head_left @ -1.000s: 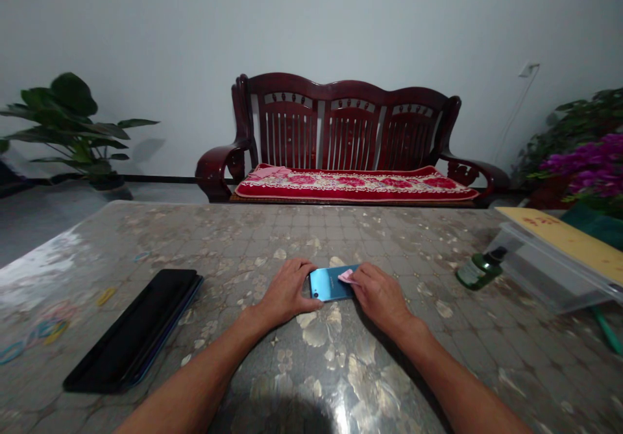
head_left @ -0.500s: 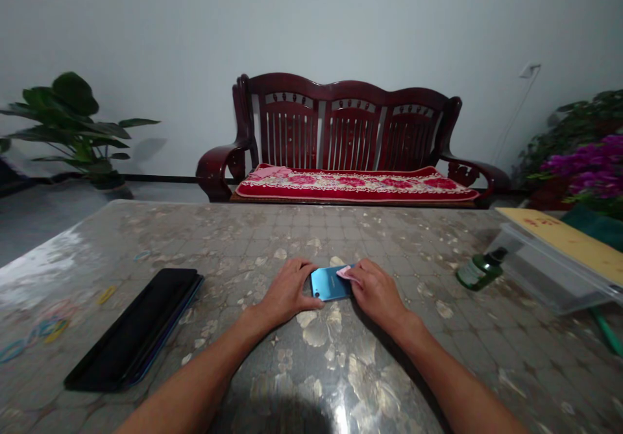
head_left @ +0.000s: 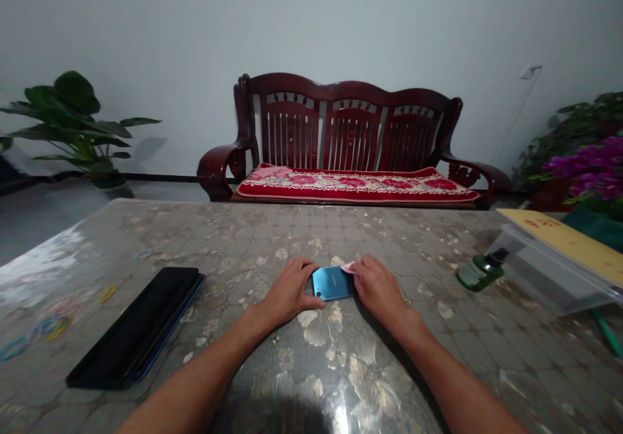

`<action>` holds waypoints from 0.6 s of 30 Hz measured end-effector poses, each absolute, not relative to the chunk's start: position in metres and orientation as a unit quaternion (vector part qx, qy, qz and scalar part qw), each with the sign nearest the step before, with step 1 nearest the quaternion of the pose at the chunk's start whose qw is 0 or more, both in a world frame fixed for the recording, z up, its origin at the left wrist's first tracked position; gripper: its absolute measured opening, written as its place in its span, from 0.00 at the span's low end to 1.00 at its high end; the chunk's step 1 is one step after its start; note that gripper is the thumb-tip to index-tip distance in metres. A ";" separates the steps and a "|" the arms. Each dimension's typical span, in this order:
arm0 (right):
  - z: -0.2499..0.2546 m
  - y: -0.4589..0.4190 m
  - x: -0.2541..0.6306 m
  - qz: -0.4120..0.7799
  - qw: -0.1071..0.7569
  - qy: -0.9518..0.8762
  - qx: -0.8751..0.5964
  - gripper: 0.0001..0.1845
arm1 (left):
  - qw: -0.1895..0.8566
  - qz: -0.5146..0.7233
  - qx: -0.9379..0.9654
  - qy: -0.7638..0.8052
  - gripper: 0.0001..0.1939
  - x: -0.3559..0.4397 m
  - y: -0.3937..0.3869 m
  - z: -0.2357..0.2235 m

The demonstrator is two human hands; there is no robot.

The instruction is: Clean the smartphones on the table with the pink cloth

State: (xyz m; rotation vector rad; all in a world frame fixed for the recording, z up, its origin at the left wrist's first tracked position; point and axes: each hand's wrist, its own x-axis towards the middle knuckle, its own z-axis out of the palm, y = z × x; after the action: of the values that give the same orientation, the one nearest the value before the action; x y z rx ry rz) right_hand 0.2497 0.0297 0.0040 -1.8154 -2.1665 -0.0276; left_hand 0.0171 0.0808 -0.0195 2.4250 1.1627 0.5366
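A blue smartphone (head_left: 331,283) lies back side up on the patterned table, its camera corner toward the left. My left hand (head_left: 293,285) grips the phone's left end, fingers at the far edge and thumb at the near edge. In my right hand (head_left: 378,285) is a small pink cloth (head_left: 348,268), pinched in the fingers and pressed at the far right part of the phone's back. Most of the cloth is hidden by that hand, as is the phone's right end.
To the left lies a stack of dark phones or tablets (head_left: 136,327), with coloured rubber bands (head_left: 58,327) beyond it. At the right are a green bottle (head_left: 481,270) and a clear plastic box (head_left: 540,278) under a yellow board (head_left: 564,236). A wooden bench (head_left: 348,122) stands behind the table.
My right hand and the pink cloth have shifted slightly toward the far right edge of the phone, uncovering more of its back. My left hand keeps its hold on the phone.
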 end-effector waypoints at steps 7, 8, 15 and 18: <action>0.003 0.032 0.250 0.003 0.170 -0.738 -0.653 0.17 | 0.206 0.197 0.863 0.417 0.35 0.018 0.081 -0.022; 0.003 0.031 0.246 0.013 0.171 -0.749 -0.640 0.17 | 0.207 0.198 0.863 0.417 0.35 0.017 0.081 -0.022; 0.003 0.032 0.250 -0.001 0.168 -0.733 -0.659 0.17 | 0.211 0.195 0.862 0.417 0.34 0.017 0.081 -0.022; 0.003 0.031 0.254 -0.003 0.173 -0.728 -0.664 0.17 | 0.211 0.194 0.862 0.419 0.34 0.018 0.080 -0.020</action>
State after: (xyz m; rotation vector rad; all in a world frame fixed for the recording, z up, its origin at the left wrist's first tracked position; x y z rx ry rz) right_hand 0.2544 0.0313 0.0027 -1.8830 -2.0648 -0.0075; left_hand 0.0181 0.0805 -0.0201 2.3948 1.1643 0.5382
